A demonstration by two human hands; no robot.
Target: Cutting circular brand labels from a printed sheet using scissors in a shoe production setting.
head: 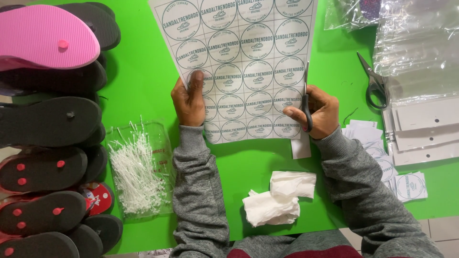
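1. The bright green flat table top [143,76] fills the view and bears everything else.
2. A stack of rubber flip-flop sandals [48,124], one pink and the rest black with red or black strap plugs, lies sole-up along the table's left edge.
3. A large white paper sheet printed with rows of round teal labels [244,57] is held up over the middle of the table. It reaches from the top edge of the view down to the two hands, which grip it at its lower corners.
4. Clear plastic bags [416,48] and white punched card strips [420,129] lie at the right.
5. A clear plastic bag of thin white plastic tag pins [138,167] lies just left of the left sleeve.
6. Crumpled white tissue [277,198] lies between the two grey sleeves, below the sheet.
7. Cut-out square label pieces [406,184] lie in a loose pile beside the right sleeve.
8. The left hand [189,102] is clenched on the sheet's lower left edge, thumb on top of the paper.
9. The right hand [318,112] grasps black-handled scissors [305,102], whose blades point upward and slice into the sheet's right side from the bottom edge.
10. A second pair of grey metal scissors [375,83] lies untouched on the table, right of the sheet.
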